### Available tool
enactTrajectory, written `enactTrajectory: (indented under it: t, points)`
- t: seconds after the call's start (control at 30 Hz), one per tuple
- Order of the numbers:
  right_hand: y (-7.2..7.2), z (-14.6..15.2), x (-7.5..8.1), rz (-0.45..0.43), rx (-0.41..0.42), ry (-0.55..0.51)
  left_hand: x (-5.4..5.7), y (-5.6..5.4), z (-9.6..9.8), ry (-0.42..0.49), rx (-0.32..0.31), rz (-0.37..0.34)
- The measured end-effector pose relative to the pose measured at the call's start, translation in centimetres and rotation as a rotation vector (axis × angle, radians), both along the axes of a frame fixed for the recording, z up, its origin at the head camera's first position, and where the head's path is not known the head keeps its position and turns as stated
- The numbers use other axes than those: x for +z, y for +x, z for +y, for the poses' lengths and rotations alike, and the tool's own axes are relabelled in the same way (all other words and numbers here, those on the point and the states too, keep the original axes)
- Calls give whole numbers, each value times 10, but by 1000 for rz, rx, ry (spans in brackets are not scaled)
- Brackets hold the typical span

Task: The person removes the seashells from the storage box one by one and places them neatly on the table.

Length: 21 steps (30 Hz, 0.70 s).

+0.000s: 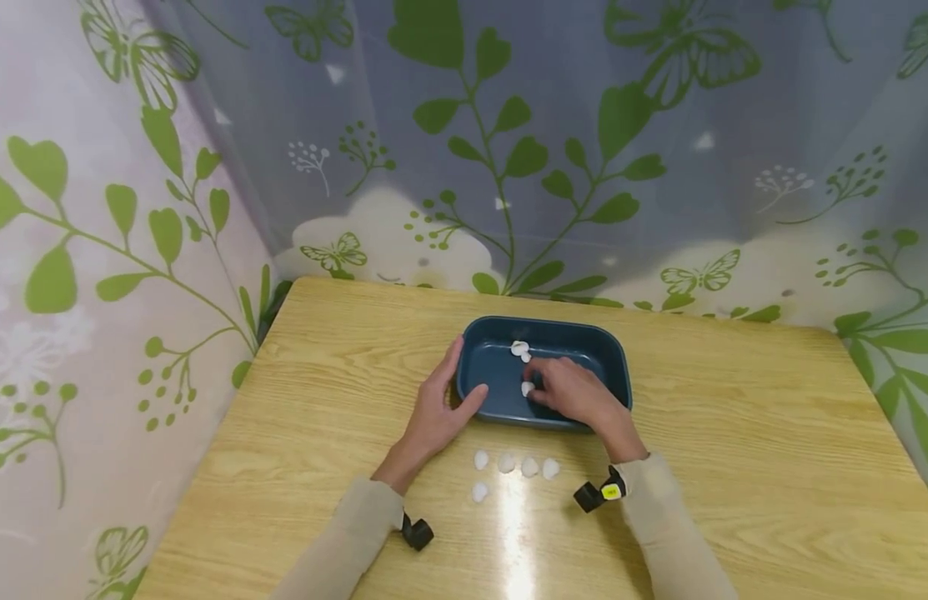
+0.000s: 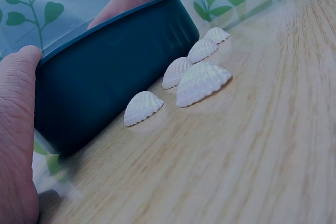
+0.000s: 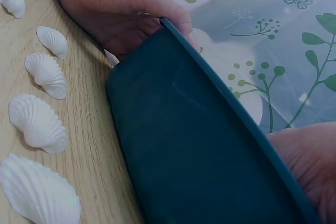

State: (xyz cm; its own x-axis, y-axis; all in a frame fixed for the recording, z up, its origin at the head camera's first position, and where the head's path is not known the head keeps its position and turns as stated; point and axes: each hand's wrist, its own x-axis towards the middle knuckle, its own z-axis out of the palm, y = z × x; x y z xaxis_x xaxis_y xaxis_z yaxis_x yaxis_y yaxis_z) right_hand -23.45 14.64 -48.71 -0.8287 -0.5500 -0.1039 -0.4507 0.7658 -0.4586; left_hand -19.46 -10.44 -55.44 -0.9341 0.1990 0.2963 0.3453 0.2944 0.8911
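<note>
A patterned cloth (image 1: 324,108) printed with green leaves and butterflies hangs behind and to the left of a pale wood-grain table (image 1: 734,400). On the table, just past the centre at twelve o'clock, sits a dark blue tray (image 1: 494,375) with rounded corners. Two arms in beige sleeves (image 1: 351,533) reach in from seven and five o'clock. The left hand (image 1: 437,408) grips the tray at its nine o'clock end, thumb over the rim, fingers together along the outer wall. The right hand (image 1: 572,387) dips inside from four o'clock, fingers bent around a white shell (image 1: 527,388); whether they pinch it, I cannot tell. A small shell cluster (image 1: 519,348) lies inside near eleven o'clock. Outside, between six and seven o'clock, five ribbed shells (image 1: 506,462) rest on the wood: four in a row, one just below the leftmost.
</note>
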Motion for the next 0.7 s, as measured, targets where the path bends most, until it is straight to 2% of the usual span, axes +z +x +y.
enactTrajectory:
  t: [0.3,0.7]
  points:
    - [-3,2,0,-23,-24,-15,2,0,1,-1,0,10]
    - [-2,3,-1,-49,-8,-23,1,1,1,-7,5,10]
